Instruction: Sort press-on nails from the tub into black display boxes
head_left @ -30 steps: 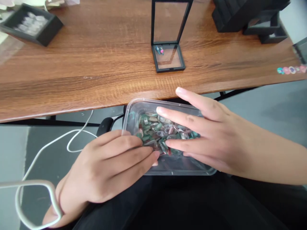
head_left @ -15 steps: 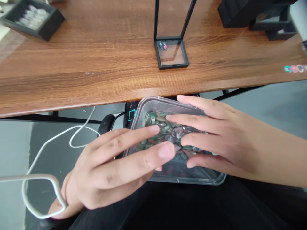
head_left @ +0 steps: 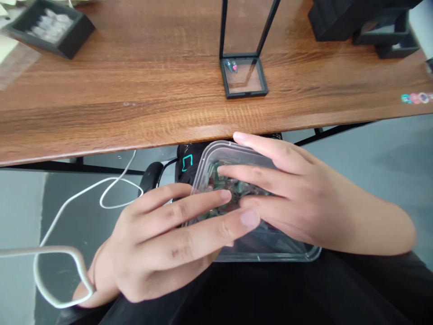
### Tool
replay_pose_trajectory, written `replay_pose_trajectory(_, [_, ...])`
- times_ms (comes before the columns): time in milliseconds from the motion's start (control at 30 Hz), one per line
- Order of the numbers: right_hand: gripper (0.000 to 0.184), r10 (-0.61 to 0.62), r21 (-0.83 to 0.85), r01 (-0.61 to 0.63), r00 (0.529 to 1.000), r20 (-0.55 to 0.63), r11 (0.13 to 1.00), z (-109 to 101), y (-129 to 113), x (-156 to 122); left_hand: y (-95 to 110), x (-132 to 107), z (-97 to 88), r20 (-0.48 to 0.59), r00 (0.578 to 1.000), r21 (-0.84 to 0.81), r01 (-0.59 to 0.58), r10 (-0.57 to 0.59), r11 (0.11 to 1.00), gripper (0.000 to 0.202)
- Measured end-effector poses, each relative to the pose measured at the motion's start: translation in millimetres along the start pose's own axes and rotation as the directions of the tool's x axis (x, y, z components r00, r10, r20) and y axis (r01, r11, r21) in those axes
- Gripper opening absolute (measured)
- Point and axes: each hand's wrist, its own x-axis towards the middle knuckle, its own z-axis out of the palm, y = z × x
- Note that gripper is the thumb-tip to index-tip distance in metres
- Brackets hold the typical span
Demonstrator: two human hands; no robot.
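Note:
A clear plastic box (head_left: 257, 256) rests on my lap below the table edge. Inside it lie many small shiny pieces (head_left: 216, 174), green, pinkish and see-through; their exact kind I cannot make out. From the left, my left hand (head_left: 169, 241) reaches over the box's near left side with fingers stretched; its thumb is mostly hidden underneath. My right hand (head_left: 291, 187) dips its spread fingers into the box among the pieces, while its index finger lies across the far rim. Nothing shows between the fingers of either hand.
On the wooden table (head_left: 152, 90) stands an opened black display frame (head_left: 246, 95) with two small coloured pieces in one corner. A black tray (head_left: 74, 34) of white pieces is at far left, black boxes (head_left: 333, 22) at far right. A white cable (head_left: 77, 257) loops by my left wrist.
My right hand has moved left and deeper into the box, its fingers now further among the pieces. My left hand has shifted slightly right.

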Motion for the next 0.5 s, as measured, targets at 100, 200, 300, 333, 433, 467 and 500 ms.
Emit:
replay_pose_trajectory(100, [0.031, 0.007, 0.021, -0.007, 1.000, 0.016, 1.000, -5, 6, -4, -2, 5, -0.1, -0.011, 1.000, -0.011, 0.012, -0.012, 1.000, 0.015])
replay_pose_trajectory(200, [0.030, 0.028, 0.050, -0.030, 0.999, 0.043, 0.998, -12, 9, -7, -4, 8, 0.3, -0.014, 1.000, 0.000, -0.003, 0.003, 1.000, 0.017])
replay_pose_trajectory(300, [0.025, 0.049, 0.064, -0.055, 0.994, 0.096, 0.996, -16, 7, -8, -4, 9, 0.4, -0.007, 1.000, -0.024, 0.026, -0.026, 0.999, 0.025])
replay_pose_trajectory(333, [0.022, 0.037, 0.069, -0.044, 0.994, 0.105, 0.997, -15, 5, -7, -4, 9, 0.4, 0.001, 0.999, -0.033, 0.034, -0.034, 0.999, 0.026])
replay_pose_trajectory(433, [0.020, -0.021, 0.060, 0.013, 0.991, 0.130, 0.998, -10, 3, -3, -6, 11, 0.6, 0.033, 0.999, -0.050, -0.009, 0.011, 0.999, 0.024])
replay_pose_trajectory(467, [0.021, -0.028, 0.052, 0.021, 0.990, 0.140, 0.998, -8, 2, -1, -8, 11, 0.6, 0.049, 0.998, -0.056, -0.023, 0.025, 0.998, 0.023])
replay_pose_trajectory(500, [0.022, -0.026, 0.048, 0.019, 0.988, 0.150, 0.999, -6, 2, 0, -10, 12, 0.5, 0.058, 0.998, -0.065, -0.036, 0.039, 0.997, 0.022])
